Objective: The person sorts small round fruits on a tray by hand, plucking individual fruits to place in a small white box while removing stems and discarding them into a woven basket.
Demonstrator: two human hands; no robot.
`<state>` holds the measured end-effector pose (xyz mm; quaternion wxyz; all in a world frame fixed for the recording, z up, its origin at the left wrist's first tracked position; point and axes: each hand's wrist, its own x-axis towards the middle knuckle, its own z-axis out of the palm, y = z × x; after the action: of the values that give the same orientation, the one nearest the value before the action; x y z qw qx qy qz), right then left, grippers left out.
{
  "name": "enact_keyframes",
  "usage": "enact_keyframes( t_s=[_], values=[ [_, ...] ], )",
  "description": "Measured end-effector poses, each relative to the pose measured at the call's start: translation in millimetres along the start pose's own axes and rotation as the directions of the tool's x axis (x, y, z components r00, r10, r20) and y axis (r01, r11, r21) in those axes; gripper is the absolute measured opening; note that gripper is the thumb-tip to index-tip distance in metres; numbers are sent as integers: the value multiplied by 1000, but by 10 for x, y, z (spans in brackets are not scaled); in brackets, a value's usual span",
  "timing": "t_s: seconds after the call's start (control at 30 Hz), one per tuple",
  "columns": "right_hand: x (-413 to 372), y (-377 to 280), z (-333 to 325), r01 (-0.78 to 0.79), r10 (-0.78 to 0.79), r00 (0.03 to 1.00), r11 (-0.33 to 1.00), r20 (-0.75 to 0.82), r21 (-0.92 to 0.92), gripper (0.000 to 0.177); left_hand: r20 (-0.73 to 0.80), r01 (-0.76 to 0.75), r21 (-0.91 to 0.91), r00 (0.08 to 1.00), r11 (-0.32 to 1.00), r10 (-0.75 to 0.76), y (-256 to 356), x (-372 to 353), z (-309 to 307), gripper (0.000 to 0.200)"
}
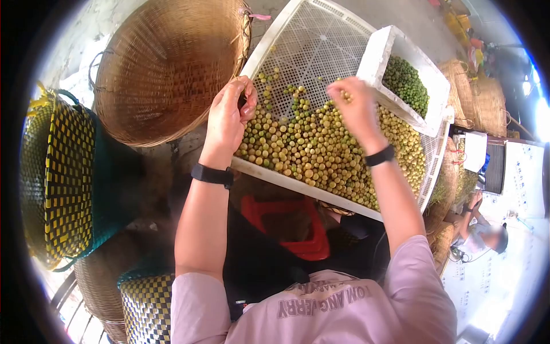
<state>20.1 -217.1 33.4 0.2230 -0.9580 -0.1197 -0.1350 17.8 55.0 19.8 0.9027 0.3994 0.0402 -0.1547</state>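
My left hand [229, 112] is over the left rim of a white perforated tray [309, 192], near a large bamboo basket [166, 63]. Its fingers are curled closed, and what they hold, if anything, is hidden. Above the middle of the tray, my right hand [356, 109] is slightly blurred, its fingers closed around small yellowish round fruits [345, 96]. Many loose yellow-green round fruits [309, 149] cover the near part of the tray. A white foam box [375, 63] rests on the tray's right side, holding smaller green fruits [407, 83].
A yellow-and-black woven basket [69, 178] stands at the left, with another checkered one [146, 307] below it. Under the tray is a red plastic stool [292, 229]. More bamboo baskets [487, 100] stand at the right, where another person [478, 235] sits farther off.
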Motion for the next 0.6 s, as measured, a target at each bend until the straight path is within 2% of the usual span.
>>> enact_keyframes(
  t_s=[0.03, 0.23, 0.3, 0.37, 0.4, 0.43, 0.5, 0.53, 0.57, 0.6],
  values=[
    [-72, -39, 236, 19, -17, 992, 1000, 127, -16, 10, -8, 10, 7, 1000, 1000, -10, 1, 3, 5, 23],
    [-134, -184, 704, 104, -71, 974, 984, 216, -143, 11, -11, 6, 21, 1000, 1000, -6, 16, 3, -22, 25],
    [-94, -160, 687, 161, -129, 974, 973, 187, -166, 8, -12, 11, 19, 1000, 1000, -11, 11, 11, -22, 25],
    [-23, -102, 613, -84, 52, 981, 982, 185, 170, 9, -15, 15, 19, 1000, 1000, -15, 17, 14, -24, 25],
    [-20, -120, 525, -337, 273, 936, 877, 223, 342, 12, -34, 23, 22, 999, 999, -22, 26, 4, -7, 25],
    [-30, -52, 507, -336, 271, 936, 878, 226, 340, 12, -51, 31, 24, 998, 999, -29, 28, -6, 2, 25],
    [-68, 126, 523, -608, 491, 792, 577, 364, 545, 15, -38, 31, 19, 999, 999, -30, 10, -1, -10, 25],
    [-95, 161, 592, -441, 365, 896, 796, 254, 414, 16, -24, 28, 16, 999, 999, -28, 0, 8, -12, 24],
    [-123, 187, 670, -313, 246, 945, 873, 217, 374, 15, -20, 27, 15, 999, 1000, -27, -14, 15, -22, 24],
    [-110, 59, 646, -323, 267, 935, 912, 232, 252, 16, -1, 28, 17, 1000, 999, -28, -27, 23, -43, 24]
  ],
)
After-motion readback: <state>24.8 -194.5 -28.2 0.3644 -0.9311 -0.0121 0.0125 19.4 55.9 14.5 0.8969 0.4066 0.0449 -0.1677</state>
